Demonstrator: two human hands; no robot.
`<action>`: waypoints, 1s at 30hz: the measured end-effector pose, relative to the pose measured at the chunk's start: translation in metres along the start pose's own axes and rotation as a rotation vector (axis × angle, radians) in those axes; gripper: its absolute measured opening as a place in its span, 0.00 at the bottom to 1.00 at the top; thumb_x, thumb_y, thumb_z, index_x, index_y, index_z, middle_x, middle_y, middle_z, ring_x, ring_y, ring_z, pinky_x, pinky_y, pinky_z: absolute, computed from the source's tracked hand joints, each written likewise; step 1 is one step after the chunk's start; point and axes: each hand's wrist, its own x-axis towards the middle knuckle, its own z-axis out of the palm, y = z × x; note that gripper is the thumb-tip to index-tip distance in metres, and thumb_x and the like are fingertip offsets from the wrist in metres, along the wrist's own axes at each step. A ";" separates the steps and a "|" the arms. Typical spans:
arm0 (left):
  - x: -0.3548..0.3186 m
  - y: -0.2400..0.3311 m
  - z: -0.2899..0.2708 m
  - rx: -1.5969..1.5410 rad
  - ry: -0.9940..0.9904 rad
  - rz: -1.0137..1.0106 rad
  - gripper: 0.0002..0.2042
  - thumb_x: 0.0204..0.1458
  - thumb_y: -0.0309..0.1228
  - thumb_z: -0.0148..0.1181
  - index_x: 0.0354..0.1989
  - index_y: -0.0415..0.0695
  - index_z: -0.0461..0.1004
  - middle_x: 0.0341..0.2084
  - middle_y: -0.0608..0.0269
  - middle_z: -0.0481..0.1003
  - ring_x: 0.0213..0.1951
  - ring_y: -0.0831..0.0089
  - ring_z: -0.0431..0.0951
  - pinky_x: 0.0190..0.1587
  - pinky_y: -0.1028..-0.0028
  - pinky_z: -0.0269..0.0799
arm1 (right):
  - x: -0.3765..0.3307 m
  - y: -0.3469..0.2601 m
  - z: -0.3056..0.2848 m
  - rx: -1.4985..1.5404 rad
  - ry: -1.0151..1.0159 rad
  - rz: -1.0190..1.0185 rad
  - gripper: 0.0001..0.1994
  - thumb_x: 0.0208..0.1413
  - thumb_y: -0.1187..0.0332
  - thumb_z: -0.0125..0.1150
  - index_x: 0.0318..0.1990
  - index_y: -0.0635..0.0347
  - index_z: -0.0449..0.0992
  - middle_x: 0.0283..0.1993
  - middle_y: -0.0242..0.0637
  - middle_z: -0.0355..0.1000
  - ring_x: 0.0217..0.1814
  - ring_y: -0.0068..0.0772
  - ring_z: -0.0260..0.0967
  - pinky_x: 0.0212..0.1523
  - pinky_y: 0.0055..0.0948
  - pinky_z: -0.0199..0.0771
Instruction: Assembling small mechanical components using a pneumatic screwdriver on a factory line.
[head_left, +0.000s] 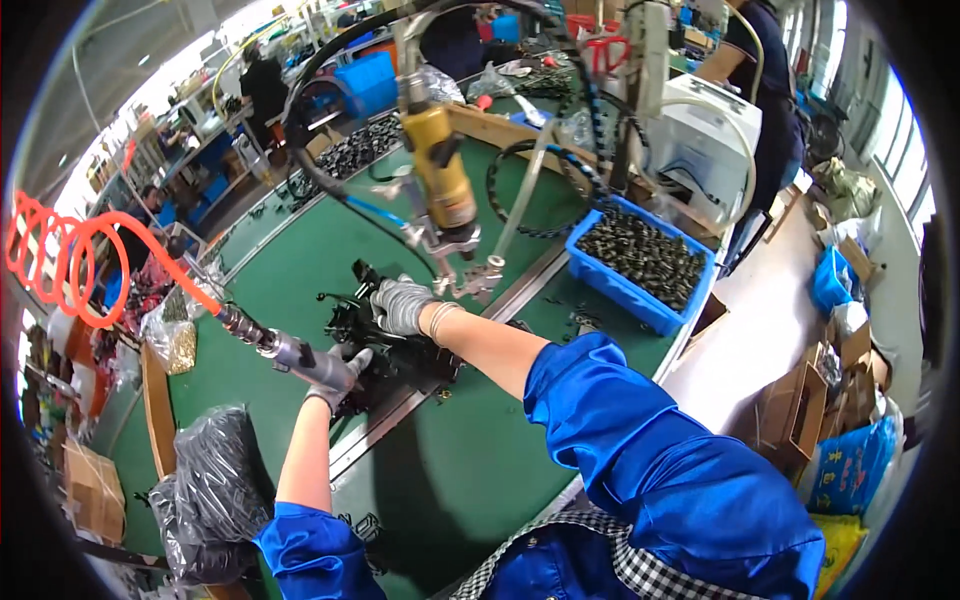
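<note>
My right hand (402,305), in a grey glove, has its fingers closed round the upper part of a black mechanical assembly (345,322). This assembly lies over the metal rail of the green workbench (440,500). At its near left end is my gloved left hand (352,362), low against the black parts. A silver air tool (305,362) on a red coiled hose (160,245) crosses in front of that hand and covers most of its fingers. Whether the left hand grips the tool or the assembly cannot be made out.
A yellow power driver (440,165) hangs on a stand beyond my hands. To the right sits a blue bin (640,262) of small dark parts. Black plastic bags (220,465) lie at the near left. More black parts (360,145) are heaped at the far edge. Another person (765,110) stands far right.
</note>
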 end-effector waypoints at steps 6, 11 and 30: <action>-0.048 0.014 -0.017 -0.034 -0.076 -0.170 0.24 0.55 0.47 0.59 0.51 0.40 0.71 0.42 0.46 0.75 0.45 0.56 0.75 0.50 0.65 0.69 | -0.060 0.005 -0.011 0.028 -0.012 -0.151 0.10 0.46 0.64 0.62 0.38 0.51 0.78 0.47 0.43 0.70 0.53 0.50 0.66 0.56 0.42 0.67; -0.090 0.045 -0.027 0.138 -0.203 -0.414 0.21 0.58 0.43 0.56 0.52 0.39 0.70 0.49 0.48 0.74 0.51 0.58 0.74 0.54 0.66 0.68 | -0.083 0.010 -0.026 0.067 -0.023 -0.106 0.15 0.47 0.64 0.61 0.45 0.52 0.76 0.52 0.45 0.69 0.57 0.49 0.65 0.58 0.42 0.67; -0.219 0.177 0.037 -0.041 0.336 -0.015 0.19 0.60 0.36 0.50 0.54 0.36 0.66 0.42 0.46 0.70 0.44 0.54 0.71 0.51 0.61 0.66 | -0.255 0.054 -0.162 0.414 -0.073 0.034 0.18 0.62 0.53 0.50 0.51 0.54 0.74 0.47 0.47 0.73 0.51 0.49 0.70 0.53 0.42 0.69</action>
